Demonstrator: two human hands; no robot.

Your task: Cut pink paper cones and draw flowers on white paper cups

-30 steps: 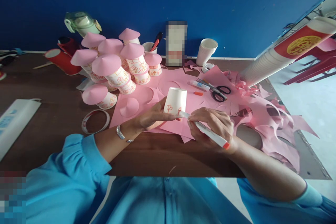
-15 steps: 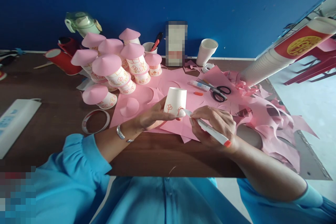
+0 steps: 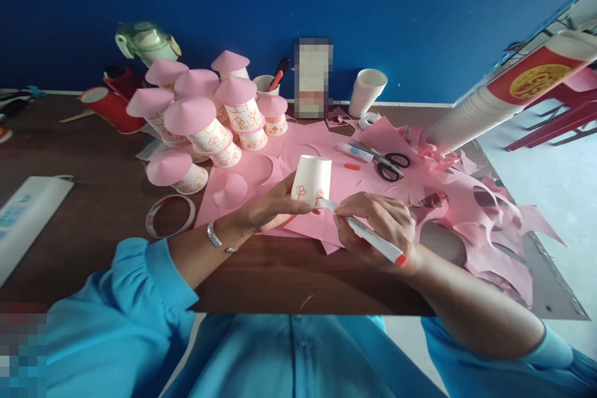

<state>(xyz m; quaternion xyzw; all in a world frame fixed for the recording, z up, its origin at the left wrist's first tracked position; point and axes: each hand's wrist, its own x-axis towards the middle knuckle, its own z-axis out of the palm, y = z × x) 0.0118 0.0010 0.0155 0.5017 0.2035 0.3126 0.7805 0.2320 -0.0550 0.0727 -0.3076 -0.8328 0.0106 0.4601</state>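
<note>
In the middle of the head view, my left hand (image 3: 275, 202) is closed around a white paper cup (image 3: 311, 175), held with its closed base upward. Two red flower drawings show on the cup's side. My right hand (image 3: 377, 224) grips a white marker (image 3: 373, 237) with a red end, its tip touching the cup by the right-hand flower. Beneath the hands lie sheets of pink paper (image 3: 261, 168). A small red marker cap (image 3: 352, 166) lies beyond the cup, near a glue stick (image 3: 354, 152) and black-handled scissors (image 3: 392, 166).
At the back left stand several decorated cups with pink cone roofs (image 3: 190, 115). A tape roll (image 3: 170, 216) lies left of my forearm. Pink paper scraps (image 3: 489, 217) cover the right side. A long stack of cups (image 3: 485, 106) leans there, and nested white cups (image 3: 367, 92) stand by the wall.
The right-hand flower has gained red lines, including toward its stem. My right hand and the marker have shifted slightly left and down. My left hand and the cup have stayed in place.
</note>
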